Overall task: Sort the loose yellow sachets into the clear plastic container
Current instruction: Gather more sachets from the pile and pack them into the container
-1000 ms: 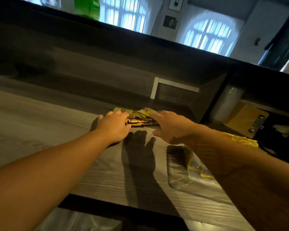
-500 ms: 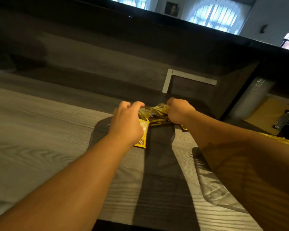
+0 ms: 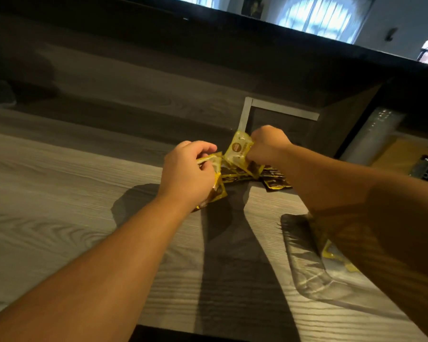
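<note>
A bunch of yellow sachets [image 3: 240, 169] lies on the grey wood-grain table, near its far edge. My left hand [image 3: 188, 174] is shut on sachets at the bunch's left side, one hanging below the palm. My right hand [image 3: 267, 144] is shut on a yellow sachet [image 3: 239, 150] lifted upright above the pile. More sachets [image 3: 276, 180] lie dark under my right wrist. The clear plastic container [image 3: 307, 262] sits at the near right, partly hidden by my right forearm, with yellow sachets [image 3: 331, 253] inside.
A dark raised ledge runs behind the table [image 3: 59, 193]. A white L-shaped strip [image 3: 247, 112] stands on the back panel behind the pile. At the far right are a clear roll [image 3: 376, 134] and a brown clipboard [image 3: 405, 156].
Both hands went from flat on the pile to closed on sachets. The right hand has raised one sachet upright. The left hand has gathered sachets toward me.
</note>
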Tool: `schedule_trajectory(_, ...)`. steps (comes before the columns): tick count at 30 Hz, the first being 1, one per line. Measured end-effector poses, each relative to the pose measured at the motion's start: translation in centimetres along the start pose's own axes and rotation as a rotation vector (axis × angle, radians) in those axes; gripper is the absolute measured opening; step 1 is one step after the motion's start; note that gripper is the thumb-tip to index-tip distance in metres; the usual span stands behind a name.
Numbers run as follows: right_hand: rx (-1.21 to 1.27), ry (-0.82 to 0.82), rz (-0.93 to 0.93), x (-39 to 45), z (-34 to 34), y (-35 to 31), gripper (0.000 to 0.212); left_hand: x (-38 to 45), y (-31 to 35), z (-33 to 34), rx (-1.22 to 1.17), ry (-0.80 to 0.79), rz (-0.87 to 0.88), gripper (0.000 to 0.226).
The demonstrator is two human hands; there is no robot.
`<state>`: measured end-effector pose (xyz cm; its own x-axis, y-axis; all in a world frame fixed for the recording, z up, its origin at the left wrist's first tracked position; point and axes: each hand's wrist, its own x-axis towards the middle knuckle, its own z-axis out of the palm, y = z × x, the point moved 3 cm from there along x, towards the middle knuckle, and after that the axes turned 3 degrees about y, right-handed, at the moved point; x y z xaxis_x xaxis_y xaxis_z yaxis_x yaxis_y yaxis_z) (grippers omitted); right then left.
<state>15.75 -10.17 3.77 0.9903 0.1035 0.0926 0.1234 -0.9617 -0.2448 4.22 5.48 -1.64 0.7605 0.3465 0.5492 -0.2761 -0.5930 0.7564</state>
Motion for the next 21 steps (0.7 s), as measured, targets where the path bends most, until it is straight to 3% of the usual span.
schedule_trajectory(5,0.270,0.123,-0.031,-3.7,-3.8,2.6,0.022,-1.1,0.7,0.4,0.075,-0.023,0.087,0.016)
schedule_trajectory(9,0.447,0.230,-0.061,-8.0,-6.8,6.4,0.036,-2.3,3.7,0.2,0.082,-0.082,0.113,0.013)
schedule_trajectory(16,0.569,0.385,-0.200,-14.8,-10.9,14.6,0.097,-4.6,13.4,1.9,-0.035,-0.127,0.168,0.017)
schedule_trajectory(18,0.612,0.417,-0.195,-16.4,-11.6,16.9,0.093,-5.2,16.4,2.8,-0.084,-0.147,0.189,0.017)
schedule_trajectory(21,0.707,0.473,-0.130,-18.6,-12.3,19.7,0.064,-5.8,19.9,4.2,-0.125,-0.168,0.217,0.016)
